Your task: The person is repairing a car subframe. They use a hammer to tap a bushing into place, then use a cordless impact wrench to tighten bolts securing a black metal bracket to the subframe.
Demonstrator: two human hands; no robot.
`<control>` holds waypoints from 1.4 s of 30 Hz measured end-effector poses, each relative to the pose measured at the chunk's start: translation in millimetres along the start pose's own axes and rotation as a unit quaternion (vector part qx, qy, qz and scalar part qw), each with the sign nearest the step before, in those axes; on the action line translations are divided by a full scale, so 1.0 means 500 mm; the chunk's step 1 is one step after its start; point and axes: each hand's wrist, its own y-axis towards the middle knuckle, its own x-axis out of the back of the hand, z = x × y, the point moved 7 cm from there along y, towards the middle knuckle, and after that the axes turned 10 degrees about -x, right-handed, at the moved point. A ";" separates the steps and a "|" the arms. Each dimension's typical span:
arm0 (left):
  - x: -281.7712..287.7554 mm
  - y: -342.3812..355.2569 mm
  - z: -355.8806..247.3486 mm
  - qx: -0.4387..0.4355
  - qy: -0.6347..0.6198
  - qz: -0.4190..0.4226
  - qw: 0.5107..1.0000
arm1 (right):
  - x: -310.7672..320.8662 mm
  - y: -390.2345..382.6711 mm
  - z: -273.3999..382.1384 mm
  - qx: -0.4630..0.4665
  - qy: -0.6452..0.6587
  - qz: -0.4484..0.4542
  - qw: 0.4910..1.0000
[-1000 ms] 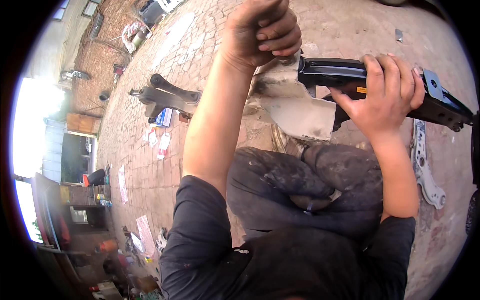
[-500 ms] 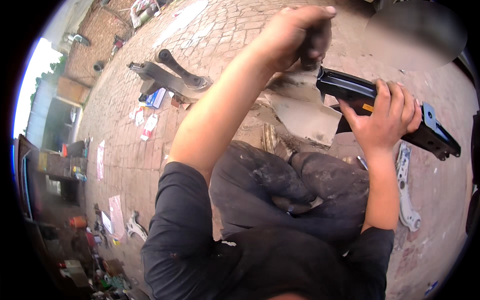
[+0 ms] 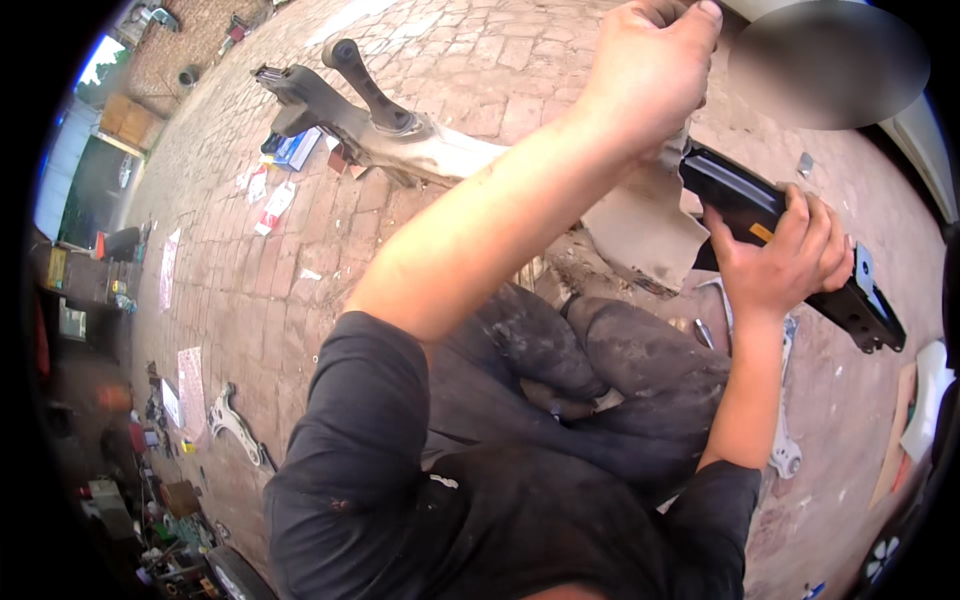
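Observation:
A large grey axle beam (image 3: 450,150), dusty and worn, with an upright link (image 3: 365,85) on its left part, lies across the ground before me. At its right end sits a glossy black suspension arm (image 3: 735,185) with a small orange label and a bluish metal bracket. My right hand (image 3: 790,250) is wrapped round this arm, thumb on the near side, fingers over the top. Raised above the joint between beam and arm, my left hand (image 3: 655,75) is closed, its fingers curled away from view. Whatever it may hold is hidden behind it.
My bent legs (image 3: 640,350) are close under the beam. Pale metal control arms lie at the left (image 3: 235,425) and beside my right forearm (image 3: 787,455). A blue box (image 3: 295,150) and paper scraps are behind the beam. Several tools and parts clutter the lower left; a wheel (image 3: 235,575) is there.
My left hand has moved up and to the right. The right hand keeps its grip on the black arm. The whole view has shifted, showing more of the beam's left part.

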 end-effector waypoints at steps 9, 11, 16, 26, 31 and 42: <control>-0.036 0.005 0.001 0.150 -0.132 0.349 0.915 | 0.005 -0.002 0.001 -0.005 0.017 0.010 1.000; -0.022 -0.005 -0.035 0.094 0.048 0.137 0.985 | 0.006 -0.003 -0.011 0.001 -0.001 -0.005 1.000; 0.007 0.006 -0.015 -0.098 -0.029 0.024 0.994 | 0.009 -0.002 0.004 0.002 0.008 -0.022 1.000; -0.003 -0.002 -0.007 0.063 0.037 0.056 0.996 | 0.000 0.001 -0.013 -0.009 0.034 -0.009 0.999; 0.002 -0.018 -0.001 0.027 -0.065 0.031 0.997 | 0.005 -0.003 -0.005 -0.013 0.025 -0.031 0.999; 0.013 0.000 0.036 0.084 -0.036 0.076 0.993 | -0.021 -0.005 -0.034 -0.010 0.070 0.015 0.997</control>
